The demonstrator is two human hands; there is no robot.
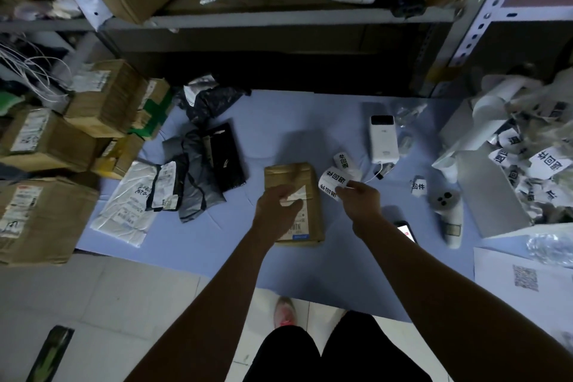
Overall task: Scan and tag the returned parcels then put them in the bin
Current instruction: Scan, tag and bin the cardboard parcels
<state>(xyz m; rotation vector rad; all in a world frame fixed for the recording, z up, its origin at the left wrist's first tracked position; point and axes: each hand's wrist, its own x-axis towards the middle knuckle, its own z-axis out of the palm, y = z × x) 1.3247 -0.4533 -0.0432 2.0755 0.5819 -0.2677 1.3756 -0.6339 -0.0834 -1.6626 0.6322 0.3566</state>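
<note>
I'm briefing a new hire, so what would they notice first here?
At centre, the left hand pinches a white slip over a brown parcel on the blue mat, while the right hand holds a label strip. Cardboard boxes stack at the left edge; label scraps heap at the right.

Dim, bluish light, deep shadow under the shelf (279,20), edges bent and blurred.

The parcel (293,177) is plain brown cardboard. The label (333,187) is white with bold black characters; the scrap (293,198) is plain white. The mat (279,127) is pale lavender-blue. The power bank (384,139) is white, as is the scanner (446,211), which has black dots. The mailer bags (198,177) are black and grey.
</note>
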